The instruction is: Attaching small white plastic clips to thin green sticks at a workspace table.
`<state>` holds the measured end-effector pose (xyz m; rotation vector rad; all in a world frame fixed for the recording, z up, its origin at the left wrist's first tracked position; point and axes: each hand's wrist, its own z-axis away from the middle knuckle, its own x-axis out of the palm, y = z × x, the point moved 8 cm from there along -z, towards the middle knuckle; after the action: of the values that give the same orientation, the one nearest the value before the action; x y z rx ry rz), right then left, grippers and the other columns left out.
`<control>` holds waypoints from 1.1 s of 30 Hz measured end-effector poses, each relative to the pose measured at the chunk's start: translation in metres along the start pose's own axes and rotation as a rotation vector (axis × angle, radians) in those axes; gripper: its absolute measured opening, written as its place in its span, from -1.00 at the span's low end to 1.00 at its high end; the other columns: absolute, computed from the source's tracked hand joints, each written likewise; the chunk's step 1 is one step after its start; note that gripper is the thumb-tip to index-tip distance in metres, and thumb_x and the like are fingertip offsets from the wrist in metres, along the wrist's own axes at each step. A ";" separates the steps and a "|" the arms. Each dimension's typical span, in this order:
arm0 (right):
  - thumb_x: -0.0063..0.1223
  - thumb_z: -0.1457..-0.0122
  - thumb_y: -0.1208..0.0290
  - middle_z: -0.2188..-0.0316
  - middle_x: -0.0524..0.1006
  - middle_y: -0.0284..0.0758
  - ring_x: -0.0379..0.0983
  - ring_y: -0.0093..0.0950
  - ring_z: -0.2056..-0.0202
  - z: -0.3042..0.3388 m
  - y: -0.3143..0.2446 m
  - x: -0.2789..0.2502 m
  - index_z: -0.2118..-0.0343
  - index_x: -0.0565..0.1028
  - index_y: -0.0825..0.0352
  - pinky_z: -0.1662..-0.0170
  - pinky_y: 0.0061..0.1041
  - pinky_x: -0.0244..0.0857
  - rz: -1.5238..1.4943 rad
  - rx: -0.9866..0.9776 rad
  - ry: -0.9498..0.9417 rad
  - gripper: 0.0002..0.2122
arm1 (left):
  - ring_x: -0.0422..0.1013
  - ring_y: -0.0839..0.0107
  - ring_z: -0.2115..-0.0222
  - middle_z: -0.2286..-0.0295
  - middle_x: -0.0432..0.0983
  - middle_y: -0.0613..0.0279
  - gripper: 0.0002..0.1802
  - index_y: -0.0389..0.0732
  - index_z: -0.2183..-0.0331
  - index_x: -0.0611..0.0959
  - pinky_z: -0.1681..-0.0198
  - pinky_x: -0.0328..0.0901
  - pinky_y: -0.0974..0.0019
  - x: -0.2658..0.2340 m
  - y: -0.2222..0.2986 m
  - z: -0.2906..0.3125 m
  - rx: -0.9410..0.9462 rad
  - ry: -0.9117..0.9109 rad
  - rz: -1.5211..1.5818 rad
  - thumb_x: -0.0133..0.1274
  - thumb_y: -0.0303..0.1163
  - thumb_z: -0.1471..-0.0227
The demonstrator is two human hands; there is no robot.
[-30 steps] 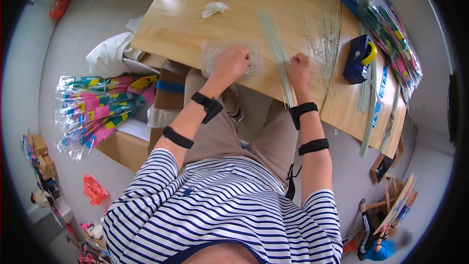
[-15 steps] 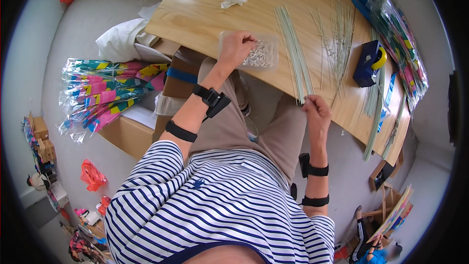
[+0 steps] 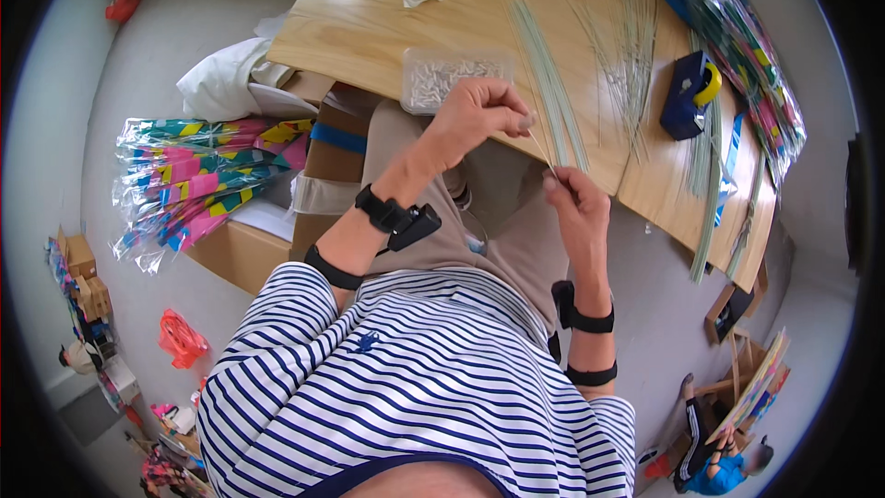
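Note:
A thin pale stick (image 3: 542,149) spans the gap between my hands, over my lap at the table's near edge. My left hand (image 3: 479,122) pinches at its upper end, thumb against forefinger; whether a small white piece is also between those fingertips I cannot make out. My right hand (image 3: 581,207) grips the stick lower down between thumb and fingers. Just behind my left hand sits a clear plastic box (image 3: 412,60) of small white tube-like pieces (image 3: 442,78). Beyond my right hand, a bundle of long pale green sticks (image 3: 550,83) lies on the wooden table (image 3: 369,28).
More thin sticks (image 3: 631,65) spread to the right, near a dark blue tape dispenser (image 3: 684,97) with yellow tape. Plastic-wrapped colourful bundles lie far right (image 3: 751,74) and left (image 3: 212,171). An open cardboard box (image 3: 244,244) stands left of my legs. A co-worker (image 3: 719,470) sits at lower right.
My left hand has come out of the box of white pieces and moved right to the stick's end. My right hand has shifted slightly left and up, its stick now away from the bundle.

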<state>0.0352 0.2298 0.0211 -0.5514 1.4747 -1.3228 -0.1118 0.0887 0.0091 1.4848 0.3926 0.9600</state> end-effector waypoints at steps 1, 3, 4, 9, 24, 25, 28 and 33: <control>0.07 -0.14 0.52 0.61 0.43 -0.47 0.28 -0.72 0.52 -0.005 -0.006 0.001 0.36 0.54 0.44 0.44 -0.68 0.17 -0.062 0.033 -0.017 -0.91 | 0.53 0.49 0.39 0.41 0.59 0.20 -0.92 -0.34 0.37 0.64 0.26 0.44 0.43 0.011 0.002 0.006 -0.021 -0.032 0.000 0.14 -0.57 0.01; 0.09 -0.15 0.50 0.58 0.44 -0.47 0.29 -0.73 0.49 -0.008 -0.013 -0.005 0.36 0.54 0.45 0.42 -0.69 0.18 -0.218 0.079 -0.001 -0.90 | 0.52 0.48 0.41 0.45 0.59 0.20 -0.93 -0.35 0.41 0.63 0.31 0.42 0.42 0.015 0.014 0.015 0.022 0.020 -0.018 0.14 -0.56 0.03; 0.09 -0.15 0.50 0.58 0.44 -0.47 0.29 -0.73 0.49 -0.009 -0.021 -0.009 0.36 0.54 0.45 0.42 -0.69 0.18 -0.218 0.081 0.002 -0.90 | 0.52 0.48 0.44 0.48 0.58 0.20 -0.92 -0.37 0.45 0.61 0.36 0.40 0.41 0.012 0.022 0.017 0.073 0.080 -0.038 0.15 -0.55 0.05; 0.09 -0.15 0.51 0.60 0.42 -0.53 0.24 -0.74 0.52 -0.012 -0.064 -0.003 0.41 0.52 0.44 0.45 -0.71 0.12 -0.261 -0.085 0.030 -0.91 | 0.47 0.37 0.51 0.52 0.53 0.14 -0.91 -0.34 0.45 0.59 0.42 0.33 0.34 0.038 0.054 0.029 0.252 0.006 -0.549 0.14 -0.58 0.13; 0.05 -0.19 0.47 0.57 0.41 -0.48 0.14 -0.79 0.56 -0.013 -0.059 0.006 0.39 0.49 0.38 0.51 -0.76 -0.06 -0.669 0.041 -0.057 -0.91 | 0.48 0.58 0.38 0.43 0.55 0.28 -0.89 -0.34 0.37 0.60 0.26 0.40 0.52 0.042 0.043 0.042 0.123 0.019 -0.048 0.14 -0.67 0.04; 0.06 -0.20 0.45 0.57 0.41 -0.49 0.16 -0.79 0.55 -0.013 -0.060 0.009 0.39 0.49 0.37 0.50 -0.76 -0.05 -0.679 0.035 -0.072 -0.90 | 0.47 0.58 0.38 0.43 0.55 0.29 -0.89 -0.34 0.37 0.60 0.26 0.40 0.52 0.043 0.042 0.042 0.127 0.027 -0.010 0.15 -0.66 0.04; 0.07 -0.20 0.44 0.56 0.41 -0.50 0.19 -0.78 0.53 -0.012 -0.063 0.015 0.40 0.49 0.36 0.50 -0.77 -0.04 -0.708 0.037 -0.089 -0.89 | 0.46 0.59 0.38 0.42 0.56 0.29 -0.89 -0.31 0.36 0.61 0.26 0.38 0.52 0.045 0.040 0.040 0.145 0.022 0.069 0.16 -0.65 0.03; 0.05 -0.22 0.39 0.56 0.41 -0.49 0.23 -0.75 0.50 -0.010 -0.062 0.020 0.40 0.48 0.37 0.48 -0.76 0.01 -0.706 0.067 -0.122 -0.85 | 0.47 0.56 0.38 0.42 0.56 0.25 -0.90 -0.28 0.35 0.60 0.27 0.37 0.51 0.043 0.038 0.039 0.209 0.027 0.124 0.14 -0.62 -0.01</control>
<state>0.0020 0.1997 0.0686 -1.1548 1.1639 -1.8254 -0.0686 0.0879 0.0631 1.7032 0.4346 1.0635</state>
